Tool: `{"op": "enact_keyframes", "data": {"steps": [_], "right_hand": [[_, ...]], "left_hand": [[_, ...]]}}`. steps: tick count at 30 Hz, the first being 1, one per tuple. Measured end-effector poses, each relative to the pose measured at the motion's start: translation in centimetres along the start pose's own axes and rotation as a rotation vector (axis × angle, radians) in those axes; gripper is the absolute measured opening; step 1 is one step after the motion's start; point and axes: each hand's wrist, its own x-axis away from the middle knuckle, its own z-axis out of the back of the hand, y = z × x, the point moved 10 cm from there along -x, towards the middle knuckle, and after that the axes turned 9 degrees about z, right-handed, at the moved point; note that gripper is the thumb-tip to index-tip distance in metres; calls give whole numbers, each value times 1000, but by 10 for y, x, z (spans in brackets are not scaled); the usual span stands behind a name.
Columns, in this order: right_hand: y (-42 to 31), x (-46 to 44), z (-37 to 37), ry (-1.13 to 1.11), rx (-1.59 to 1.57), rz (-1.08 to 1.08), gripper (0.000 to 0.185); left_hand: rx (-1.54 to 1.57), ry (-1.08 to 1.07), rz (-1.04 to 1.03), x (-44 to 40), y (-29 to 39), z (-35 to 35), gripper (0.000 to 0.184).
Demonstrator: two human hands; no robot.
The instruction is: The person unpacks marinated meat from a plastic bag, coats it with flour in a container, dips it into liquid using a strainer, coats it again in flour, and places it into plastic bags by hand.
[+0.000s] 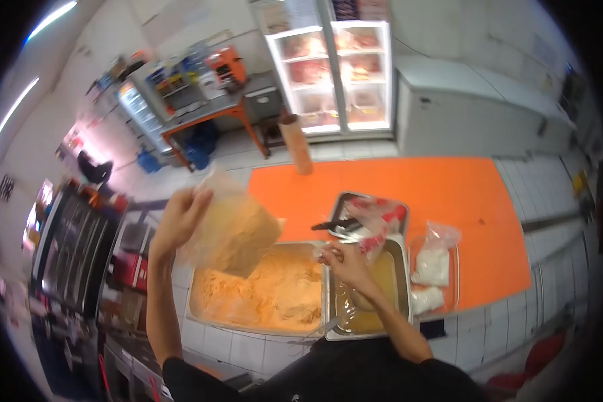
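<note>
My left hand (183, 220) is raised at the left, closed on the top of a clear plastic bag (240, 234) of orange-yellow powder. The bag is blurred and hangs above a wide metal tray (191, 305) filled with loose orange powder. Over the neighbouring deep metal pan (407, 295), which holds yellowish liquid, my right hand (345, 263) has its fingers pinched together. Something small and clear shows at those fingertips, too small to name. Just beyond that hand, a smaller metal tray (342, 197) holds a red-and-white plastic package (375, 213) and a black-handled tool (333, 225).
White-filled plastic bags (433, 266) lie in a shallow tray at the right of the orange tabletop (476, 221). A brown paper roll (296, 144) stands at the table's far edge. Behind are a lit glass-door fridge (333, 74) and a white counter (476, 87).
</note>
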Motion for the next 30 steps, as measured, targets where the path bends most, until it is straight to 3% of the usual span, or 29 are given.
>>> {"op": "enact_keyframes", "data": {"steps": [2,3,6,9,14,18,27,29,30], "right_hand": [[-56,4,41,41,-165,52,21],[-84,5,67,60,-71,83,18],[-164,13,152,181,45,233,15],[-203,27,233,334,-107,382,14],[-264,76,330,474,-165,533,18],[-263,104,376,482,-151,517,18],[-210,120,436,461,-82,301,16],[-214,125,442,455,-81,304,16],[-215,125,447,455,-90,301,16]], "left_hand": [[-89,-103,24,1,-27,-42,46],[-228,-140,25,1,-40,-58,43],[53,-4,102,11,-49,-76,41],[470,131,127,23,-7,-94,40],[480,143,12,34,102,-152,40],[570,195,-39,39,131,-212,38],[743,-133,198,67,162,-441,41],[948,-114,433,82,140,-495,41],[902,-116,447,86,131,-512,40]]}}
